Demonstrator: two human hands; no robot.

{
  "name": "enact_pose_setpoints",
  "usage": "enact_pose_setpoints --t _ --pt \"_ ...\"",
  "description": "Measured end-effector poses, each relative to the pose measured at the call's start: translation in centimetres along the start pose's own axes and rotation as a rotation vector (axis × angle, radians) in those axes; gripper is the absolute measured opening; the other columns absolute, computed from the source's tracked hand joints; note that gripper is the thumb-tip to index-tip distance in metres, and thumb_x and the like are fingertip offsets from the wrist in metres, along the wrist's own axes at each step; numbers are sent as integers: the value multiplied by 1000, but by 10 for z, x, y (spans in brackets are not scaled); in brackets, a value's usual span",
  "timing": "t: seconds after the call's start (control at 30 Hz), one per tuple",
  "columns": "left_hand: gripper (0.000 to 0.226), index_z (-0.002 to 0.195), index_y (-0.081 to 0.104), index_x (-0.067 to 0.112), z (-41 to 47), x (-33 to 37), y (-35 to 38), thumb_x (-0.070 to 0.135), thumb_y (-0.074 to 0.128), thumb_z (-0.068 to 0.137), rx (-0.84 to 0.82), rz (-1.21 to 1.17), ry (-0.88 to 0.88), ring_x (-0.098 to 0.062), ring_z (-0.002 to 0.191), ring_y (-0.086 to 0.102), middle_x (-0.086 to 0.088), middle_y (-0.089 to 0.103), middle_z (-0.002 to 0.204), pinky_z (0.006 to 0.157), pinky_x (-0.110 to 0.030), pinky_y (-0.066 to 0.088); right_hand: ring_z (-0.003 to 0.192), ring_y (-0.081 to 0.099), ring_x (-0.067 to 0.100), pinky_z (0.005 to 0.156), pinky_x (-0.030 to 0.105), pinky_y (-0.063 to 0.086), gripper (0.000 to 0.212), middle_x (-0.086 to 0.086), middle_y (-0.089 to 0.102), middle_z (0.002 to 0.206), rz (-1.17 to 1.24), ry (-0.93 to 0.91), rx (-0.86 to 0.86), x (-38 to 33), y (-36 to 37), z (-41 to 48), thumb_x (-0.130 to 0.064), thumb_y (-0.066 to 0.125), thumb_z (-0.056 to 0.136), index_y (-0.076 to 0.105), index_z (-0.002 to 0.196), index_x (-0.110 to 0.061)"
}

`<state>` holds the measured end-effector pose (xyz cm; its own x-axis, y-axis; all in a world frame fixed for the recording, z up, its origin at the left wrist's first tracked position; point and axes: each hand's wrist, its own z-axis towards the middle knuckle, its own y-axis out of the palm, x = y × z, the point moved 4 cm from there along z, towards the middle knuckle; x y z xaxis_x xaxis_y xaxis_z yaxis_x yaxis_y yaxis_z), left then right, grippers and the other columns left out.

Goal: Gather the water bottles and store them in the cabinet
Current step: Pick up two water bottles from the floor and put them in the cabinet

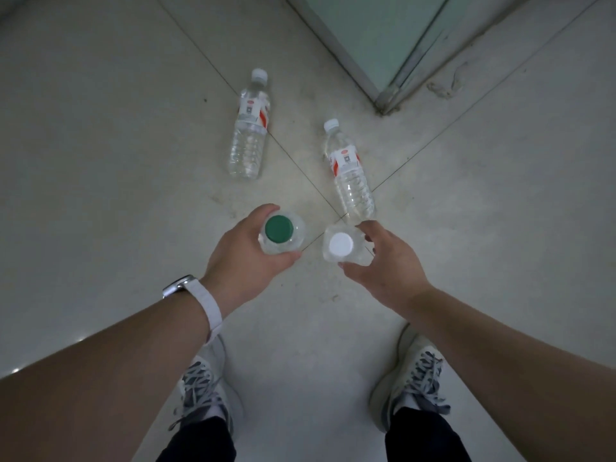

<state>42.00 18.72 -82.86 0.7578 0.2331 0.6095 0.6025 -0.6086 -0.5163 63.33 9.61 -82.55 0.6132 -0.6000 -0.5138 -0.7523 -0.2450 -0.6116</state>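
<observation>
A white-strapped watch [200,301] sits on the left wrist; the left hand [245,253] curls fingers and thumb round the shoulder of the upright green-capped bottle [279,229]; beyond it a labelled bottle [249,135] lies on the tiled floor [100,145]; right of centre the white-capped bottle [340,245] is clasped between the thumb and fingers of the right hand [390,261]; just past it lies a second labelled bottle [351,175]; a glass-panelled frame [383,45] stands at the upper right, perhaps the cabinet. Gathering looks half done; both hands being full, the next move likely calls for storing these two, or tucking one under an arm, before the floor pair.
</observation>
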Motion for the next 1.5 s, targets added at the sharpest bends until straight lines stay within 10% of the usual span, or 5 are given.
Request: enact_pose_setpoints --t 0.3,1.03,1.17,1.33,1.5 --pt "72 132 53 42 -56 35 -66 41 89 69 45 -33 -33 -17 105 63 16 62 115 97 -39 53 117 52 8 95 29 46 76 -11 54 135 123 -68 43 -68 -58 -52 -36 82 75 44 140 -30" --pt "59 108 56 49 -311 237 -347 31 92 65 369 -106 121 -1 97 62 26 59 107 80 -13 44 110 61 3 99 31 49 56 -38 59 108 413 -357 112 -362 -278 -248 -53 75 56 46 101 -65" --pt "55 99 58 55 -368 269 -378 38 93 60 477 -215 112 -7 93 68 12 70 104 85 -29 54 106 64 3 97 35 52 56 -37 62 106 408 -454 57 -407 -319 -291 -50 78 56 50 101 -69" --pt "51 90 55 67 -439 297 -407 55 80 48 666 -314 119 -10 91 68 12 71 96 83 -32 55 98 65 -3 95 37 53 54 -22 68 103 351 -564 -55 -452 -352 -338 -37 85 62 56 106 -46" --pt "51 96 65 33 -496 296 -427 49 84 52 804 -485 115 -8 86 71 5 73 95 75 -26 55 101 62 -1 97 35 51 50 -11 65 105 283 -687 -167 -496 -358 -378 -19 86 68 56 106 -31"
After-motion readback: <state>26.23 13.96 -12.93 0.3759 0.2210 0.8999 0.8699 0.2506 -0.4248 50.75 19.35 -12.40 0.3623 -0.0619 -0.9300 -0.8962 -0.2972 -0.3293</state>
